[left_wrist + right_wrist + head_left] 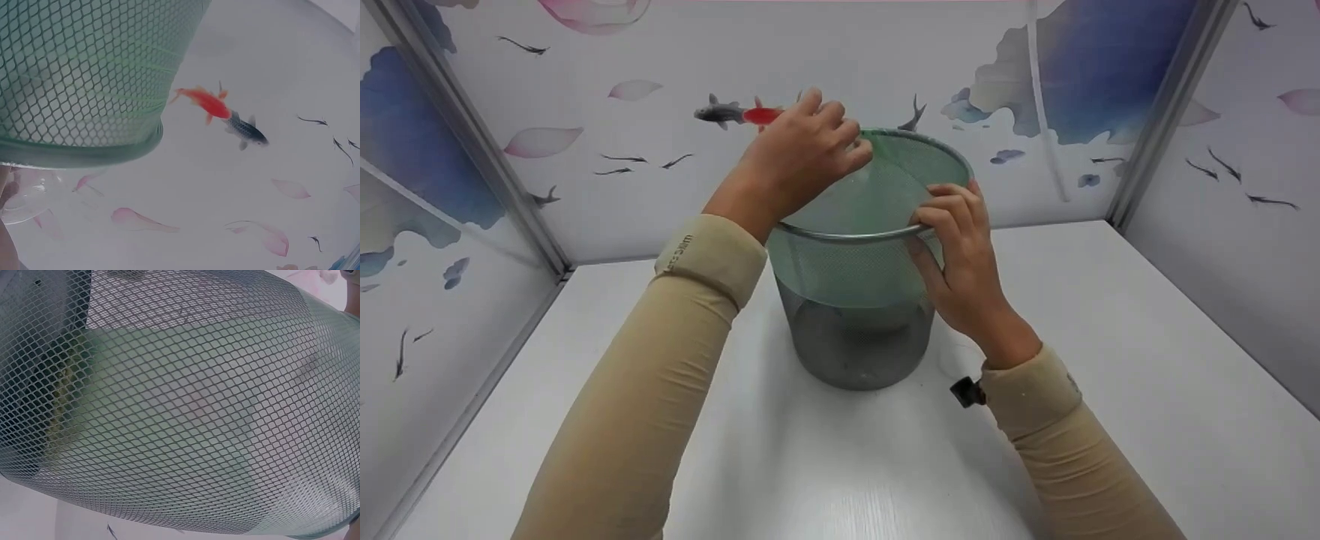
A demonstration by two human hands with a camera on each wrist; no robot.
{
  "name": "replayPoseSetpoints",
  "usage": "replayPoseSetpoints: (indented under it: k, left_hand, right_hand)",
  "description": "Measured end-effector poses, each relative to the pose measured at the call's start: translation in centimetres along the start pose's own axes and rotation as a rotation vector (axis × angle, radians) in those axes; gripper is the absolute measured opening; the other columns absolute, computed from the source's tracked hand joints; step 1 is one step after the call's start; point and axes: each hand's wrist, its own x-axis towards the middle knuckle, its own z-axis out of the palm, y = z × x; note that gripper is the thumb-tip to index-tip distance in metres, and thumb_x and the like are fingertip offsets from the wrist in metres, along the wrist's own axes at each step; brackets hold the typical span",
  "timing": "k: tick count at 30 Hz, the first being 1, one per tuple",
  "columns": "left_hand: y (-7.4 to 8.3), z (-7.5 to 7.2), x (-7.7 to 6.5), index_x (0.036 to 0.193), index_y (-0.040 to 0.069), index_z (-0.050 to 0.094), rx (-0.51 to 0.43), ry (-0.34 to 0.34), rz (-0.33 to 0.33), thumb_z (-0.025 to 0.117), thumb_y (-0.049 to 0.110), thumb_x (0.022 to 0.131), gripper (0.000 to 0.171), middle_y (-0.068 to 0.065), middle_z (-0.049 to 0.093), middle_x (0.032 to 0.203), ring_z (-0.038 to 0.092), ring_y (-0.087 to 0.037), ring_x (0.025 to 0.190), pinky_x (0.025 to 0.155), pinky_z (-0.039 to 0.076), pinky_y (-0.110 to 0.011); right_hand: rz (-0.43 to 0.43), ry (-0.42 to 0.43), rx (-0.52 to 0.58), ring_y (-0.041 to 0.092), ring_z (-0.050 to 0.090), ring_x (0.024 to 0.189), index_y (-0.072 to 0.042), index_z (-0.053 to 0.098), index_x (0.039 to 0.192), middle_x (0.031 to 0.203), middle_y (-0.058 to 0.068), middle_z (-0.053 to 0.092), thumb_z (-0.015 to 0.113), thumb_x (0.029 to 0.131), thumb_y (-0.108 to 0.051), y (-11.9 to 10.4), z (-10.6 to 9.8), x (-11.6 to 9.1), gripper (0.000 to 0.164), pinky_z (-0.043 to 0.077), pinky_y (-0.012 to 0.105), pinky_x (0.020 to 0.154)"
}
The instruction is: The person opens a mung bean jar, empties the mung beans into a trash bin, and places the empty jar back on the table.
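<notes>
A grey wire-mesh wastebasket (855, 352) stands upright on the white table, lined partway down with a thin, see-through green trash bag (847, 274). At the far left of the rim, my left hand (806, 154) has its fingers bent over the edge. In the left wrist view, its fingers (7, 197) pinch clear, crinkled film of the bag beside the rim. My right hand (960, 255) grips the rim on the right, fingers over the top and thumb outside against the mesh. The right wrist view shows the bag (169, 410) through the mesh, hanging inside.
White panels printed with fish, petals and blue shapes enclose the table (825, 465) at the back and both sides. Metal corner posts (1174, 112) stand at the back. A small black device (966, 391) sits at the right cuff.
</notes>
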Motion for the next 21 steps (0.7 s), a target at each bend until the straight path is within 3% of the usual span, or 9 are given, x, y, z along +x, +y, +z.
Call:
replayPoseSetpoints:
  k: [8,11,13,16,19,21]
  left_hand:
    - [0.08,0.00,-0.22,0.128,0.015,0.054,-0.009,0.021,-0.007,0.069,0.007,0.091,0.041,-0.010,0.065,0.120,0.058,-0.029,0.110,0.103,0.044,-0.043]
    - [-0.06,-0.03,-0.35,0.130,0.015,0.054,-0.106,0.087,-0.094,0.072,0.019,0.090,0.044,-0.011,0.064,0.120,0.058,-0.030,0.112,0.104,0.043,-0.045]
    - [-0.22,-0.09,-0.50,0.128,0.014,0.054,-0.143,0.095,-0.117,0.074,0.024,0.087,0.047,-0.011,0.064,0.117,0.058,-0.031,0.109,0.101,0.044,-0.045]
    - [-0.40,-0.25,-0.56,0.125,0.013,0.054,-0.168,0.052,-0.115,0.073,0.023,0.086,0.045,-0.011,0.064,0.114,0.058,-0.031,0.108,0.098,0.045,-0.044]
    - [-0.41,-0.28,-0.61,0.122,0.013,0.053,-0.142,-0.028,-0.057,0.070,0.019,0.088,0.039,-0.011,0.063,0.113,0.058,-0.031,0.107,0.096,0.046,-0.042]
    - [-0.30,-0.23,-0.68,0.124,0.012,0.053,-0.170,-0.028,-0.082,0.072,0.023,0.086,0.044,-0.012,0.063,0.115,0.058,-0.031,0.107,0.096,0.047,-0.043]
  right_hand:
    - [-0.001,0.006,0.005,0.030,0.041,0.130,-0.009,0.056,0.111,0.115,0.009,0.056,0.057,0.099,-0.014,0.06,-0.04,-0.03,0.012,0.008,0.056,0.118]
    - [-0.002,0.011,0.014,0.031,0.041,0.130,-0.009,0.057,0.111,0.114,0.009,0.056,0.058,0.099,-0.013,0.01,-0.03,-0.02,0.013,0.008,0.056,0.118]
    - [-0.003,0.009,0.017,0.031,0.041,0.130,-0.009,0.057,0.111,0.114,0.009,0.056,0.058,0.099,-0.013,-0.05,0.00,0.03,0.013,0.008,0.057,0.118]
    - [-0.005,0.011,0.021,0.031,0.041,0.129,-0.008,0.057,0.110,0.114,0.009,0.056,0.059,0.098,-0.013,-0.12,0.03,0.11,0.013,0.008,0.057,0.117]
    - [-0.003,0.014,0.025,0.031,0.041,0.129,-0.008,0.057,0.111,0.114,0.009,0.056,0.060,0.098,-0.013,-0.15,0.05,0.14,0.014,0.008,0.057,0.118]
    - [0.001,0.018,0.031,0.031,0.041,0.129,-0.008,0.057,0.110,0.114,0.008,0.056,0.059,0.098,-0.013,-0.15,0.06,0.09,0.014,0.008,0.056,0.118]
